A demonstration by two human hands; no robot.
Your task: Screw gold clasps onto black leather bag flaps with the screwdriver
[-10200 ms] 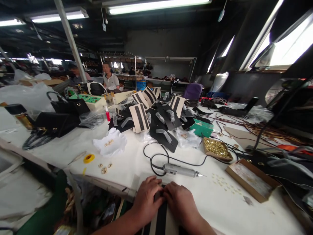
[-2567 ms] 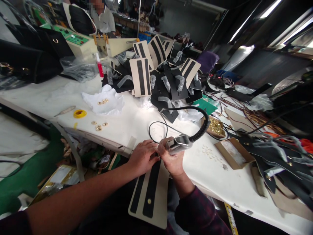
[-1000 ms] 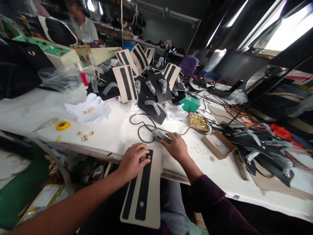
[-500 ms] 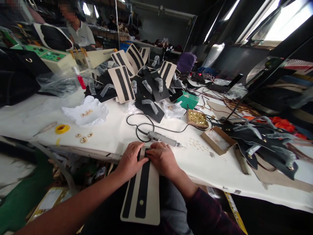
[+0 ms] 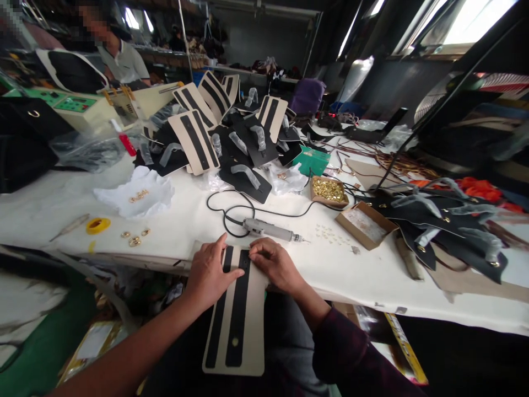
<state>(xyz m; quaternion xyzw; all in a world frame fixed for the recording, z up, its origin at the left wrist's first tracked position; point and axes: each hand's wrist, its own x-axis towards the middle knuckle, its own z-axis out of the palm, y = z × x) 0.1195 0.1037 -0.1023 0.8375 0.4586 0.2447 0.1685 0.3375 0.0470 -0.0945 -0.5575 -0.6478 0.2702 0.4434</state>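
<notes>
A beige panel with two black strips [image 5: 255,320] lies over my lap, its far end at the table edge. A round light spot shows near its lower end. My left hand [image 5: 210,271] rests on the panel's far left part, thumb and fingers spread apart. At the far right corner, my right hand [image 5: 275,263] has thumb and fingertips pinched together over the black strip; whatever is between them is too small to make out. Just beyond the hands lies a grey electric screwdriver [image 5: 273,229] with a black cord.
Similar striped panels [image 5: 194,142] and black pieces are piled at the back. A box of gold parts [image 5: 329,191], an open carton [image 5: 366,225], small scattered pieces, gold rings [image 5: 134,241] and yellow tape [image 5: 98,225] lie around. A person [image 5: 124,63] is at the back left.
My left hand has slid left and opened wider. My right fingertips have drawn together, away from the left thumb, baring more of the strip. The whole view has shifted slightly.
</notes>
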